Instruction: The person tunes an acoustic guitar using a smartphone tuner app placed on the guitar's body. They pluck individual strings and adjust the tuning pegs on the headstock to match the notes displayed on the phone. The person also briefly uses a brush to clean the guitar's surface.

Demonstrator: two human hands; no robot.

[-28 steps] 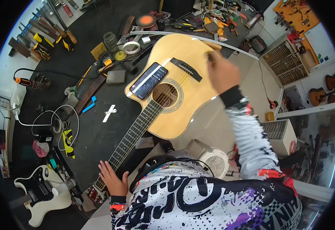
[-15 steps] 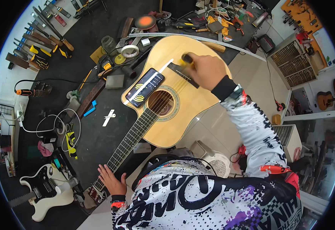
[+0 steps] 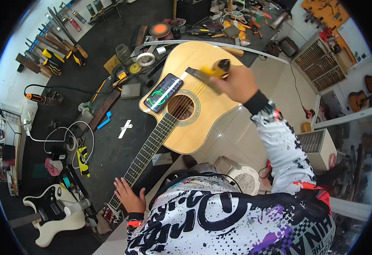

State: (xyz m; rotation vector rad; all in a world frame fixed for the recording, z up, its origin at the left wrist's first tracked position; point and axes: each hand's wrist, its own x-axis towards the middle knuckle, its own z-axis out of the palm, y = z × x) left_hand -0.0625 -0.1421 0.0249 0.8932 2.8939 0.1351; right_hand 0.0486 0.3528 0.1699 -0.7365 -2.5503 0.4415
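An acoustic guitar [image 3: 211,136] with a pale top lies across the dark bench, its neck pointing toward my lower left. My right hand [image 3: 238,85] is closed around a yellow-and-black hand tool [image 3: 220,69], over the guitar's dark bridge [image 3: 197,75]. Motion blurs the tool, so its exact kind is unclear. Near the headstock [image 3: 112,213], my left hand [image 3: 129,196] rests against the neck, fingers spread and holding nothing. A phone [image 3: 164,93] showing a green ring lies on the guitar top beside the soundhole [image 3: 181,106].
A blue string winder [image 3: 104,120] and white cross-shaped piece [image 3: 125,128] lie left of the neck. A white electric guitar [image 3: 54,214] sits at lower left. Along the far edge runs a long metal ruler [image 3: 220,44]; a tape roll [image 3: 145,59] lies near the body.
My right hand has shifted slightly right and down, with more of the yellow tool showing. The phone's yellow arcs have given way to a green ring. My left hand stays at the neck.
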